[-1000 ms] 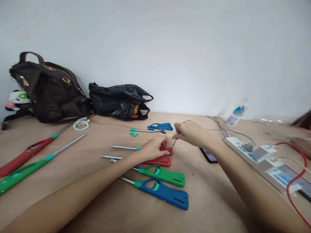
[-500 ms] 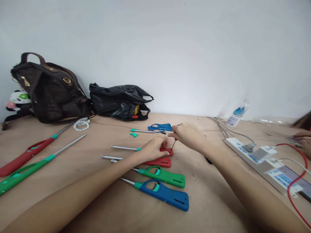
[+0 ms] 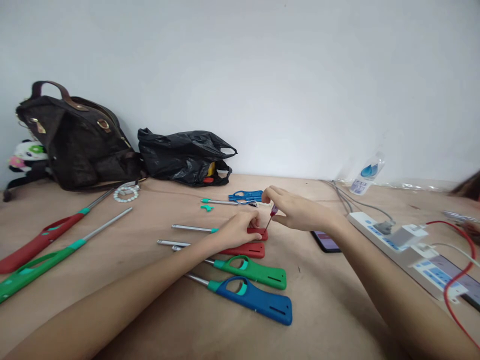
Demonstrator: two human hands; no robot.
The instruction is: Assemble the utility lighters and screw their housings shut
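My left hand (image 3: 238, 230) is closed on a red gas lighter (image 3: 262, 233), pressing it to the table. In my right hand (image 3: 294, 207) is a screwdriver (image 3: 274, 210) with a red handle, its tip down at the lighter's butt end. The screwdriver stands tilted, and the exact contact of its tip is too small to tell. Nearer to me lie a second red lighter (image 3: 252, 251), a green lighter (image 3: 264, 273) and a blue lighter (image 3: 258, 301). Beyond my hands are an opened blue lighter casing (image 3: 245, 196), a metal tube with wires (image 3: 221, 202) and a teal trigger (image 3: 206, 208).
At left lie a long red lighter (image 3: 41, 241), another green lighter (image 3: 45, 267) and a bead bracelet (image 3: 125, 194). A dark bag (image 3: 86, 145) and black plastic bag (image 3: 180, 157) stand by the wall. At right are a phone (image 3: 326, 241), power strip (image 3: 403, 255) and bottle (image 3: 368, 173).
My right hand has opened out somewhat and shifted slightly right and down around the screwdriver, so more of its handle shows. The phone beside it has come into view. My left hand stays put.
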